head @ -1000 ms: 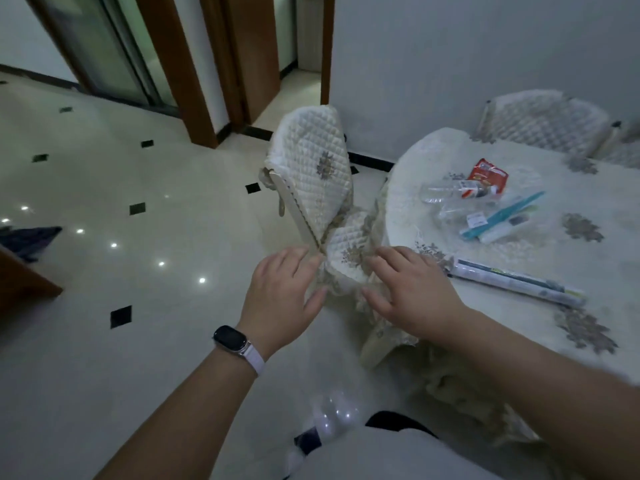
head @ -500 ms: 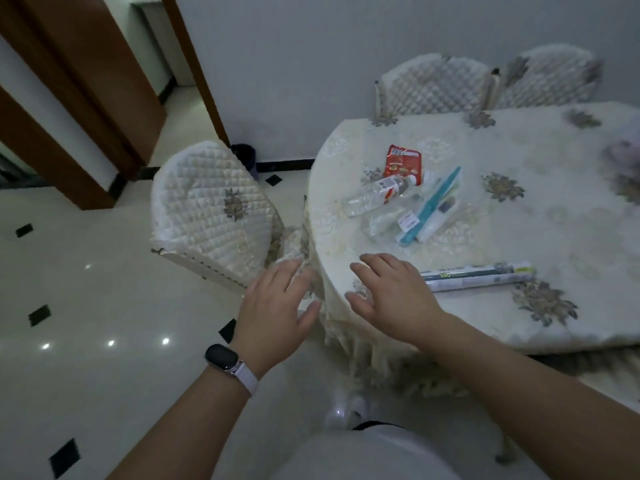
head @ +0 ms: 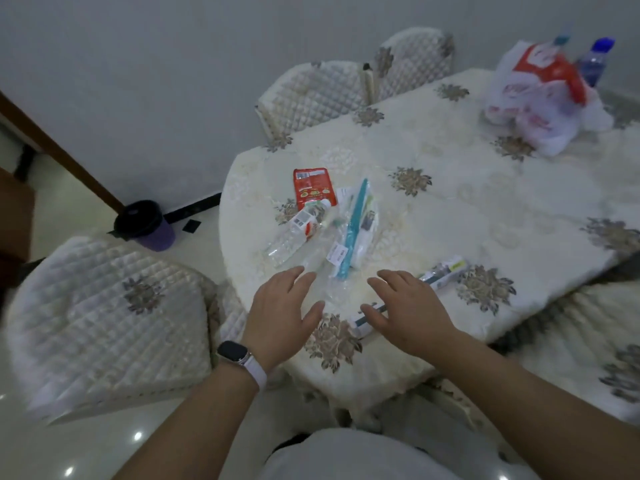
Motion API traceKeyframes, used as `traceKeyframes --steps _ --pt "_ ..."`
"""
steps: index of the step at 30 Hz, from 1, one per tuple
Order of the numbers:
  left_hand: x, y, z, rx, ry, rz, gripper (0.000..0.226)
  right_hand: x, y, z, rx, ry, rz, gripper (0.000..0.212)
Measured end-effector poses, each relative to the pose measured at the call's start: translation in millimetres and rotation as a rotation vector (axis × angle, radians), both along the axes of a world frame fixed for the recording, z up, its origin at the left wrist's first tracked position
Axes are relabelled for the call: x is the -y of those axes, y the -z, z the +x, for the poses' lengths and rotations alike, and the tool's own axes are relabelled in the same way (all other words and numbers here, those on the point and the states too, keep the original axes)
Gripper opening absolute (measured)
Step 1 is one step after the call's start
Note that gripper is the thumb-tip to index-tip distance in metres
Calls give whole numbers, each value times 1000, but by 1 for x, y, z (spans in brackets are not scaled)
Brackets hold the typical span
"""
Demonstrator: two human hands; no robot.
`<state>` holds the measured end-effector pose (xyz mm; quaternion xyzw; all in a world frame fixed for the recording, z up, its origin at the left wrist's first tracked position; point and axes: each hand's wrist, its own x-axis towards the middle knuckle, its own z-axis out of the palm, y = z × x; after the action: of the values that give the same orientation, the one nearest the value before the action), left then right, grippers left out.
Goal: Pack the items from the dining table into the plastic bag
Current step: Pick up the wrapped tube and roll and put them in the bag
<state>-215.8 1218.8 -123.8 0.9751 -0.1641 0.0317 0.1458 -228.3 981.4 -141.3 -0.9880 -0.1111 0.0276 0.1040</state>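
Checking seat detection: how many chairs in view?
3. One chair at near left beside the table; two chairs, and, side by side at the far edge against the wall. The table may hide others.

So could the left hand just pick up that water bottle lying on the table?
Probably yes. The left hand is open and empty, and the water bottle lies just beyond its fingers with only bare tablecloth between, though the red packet sits under the bottle's neck.
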Motion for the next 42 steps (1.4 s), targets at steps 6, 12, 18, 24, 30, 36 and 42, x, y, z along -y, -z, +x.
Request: traceKeyframes --steps 6,12,18,24,30,36,42 --pt "5 34 77 -48 51 -14 58 7 23 5 -127 276 102 55" --pt "8 60 152 -182 69 -33 61 -1 37 22 -257 608 142 58" --pt "34 87 204 -251 219 -37 60 -17 53 44 -357 1015 325 46" --pt "65 98 213 -192 318 40 65 -25 73 65 -342 1297 516 50" --pt "92 94 220 -300 222 -33 101 -18 89 80 -433 1366 674 72" --pt "122 103 221 -431 103 -94 87 -5 94 82 -428 1348 809 54" --pt "136 104 229 -487 81 86 35 9 92 74 -453 1272 937 42"
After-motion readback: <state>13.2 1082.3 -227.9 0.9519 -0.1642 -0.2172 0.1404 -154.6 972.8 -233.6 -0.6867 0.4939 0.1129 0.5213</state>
